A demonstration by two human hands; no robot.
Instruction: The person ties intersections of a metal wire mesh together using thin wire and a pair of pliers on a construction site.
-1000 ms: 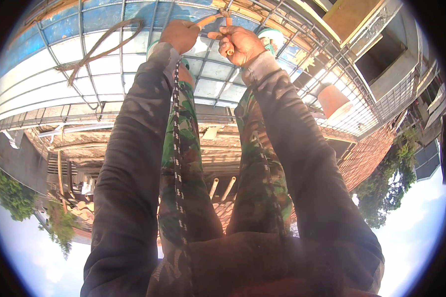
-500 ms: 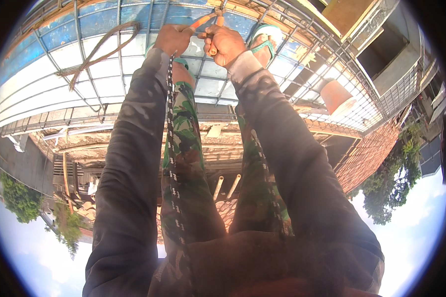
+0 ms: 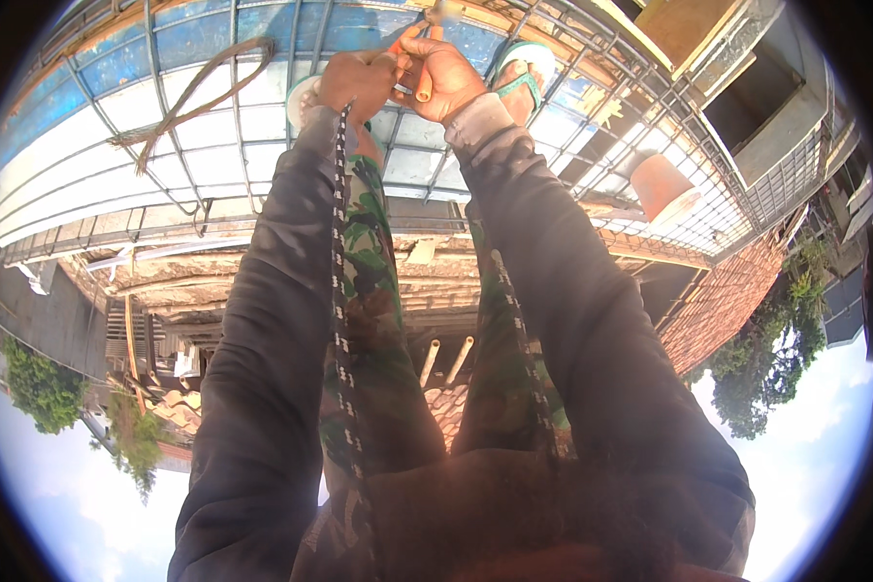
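Observation:
Both my hands meet over the wire mesh at the top of the view, around orange-handled pincers. My right hand is curled around one handle, whose end sticks out below the fingers. Closed, with its fingertips against the right hand's fingers, my left hand grips at the other handle; its fingers partly hide that handle. The tool's head is blurred, lying at the mesh bars beyond the hands. A bundle of thin tie wire, bent into a loop, lies on the mesh to the left.
Steel mesh spreads over blue and white panels. My sandalled foot stands on it at the right. A reddish curved piece lies farther right. Below are wooden beams, bamboo poles and tiled roofs. Black-and-white cords hang along my legs.
My left hand has moved right and its fingers now meet the right hand's. The right hand has turned and loosened slightly, showing more palm. The left foot shows more beside the left hand.

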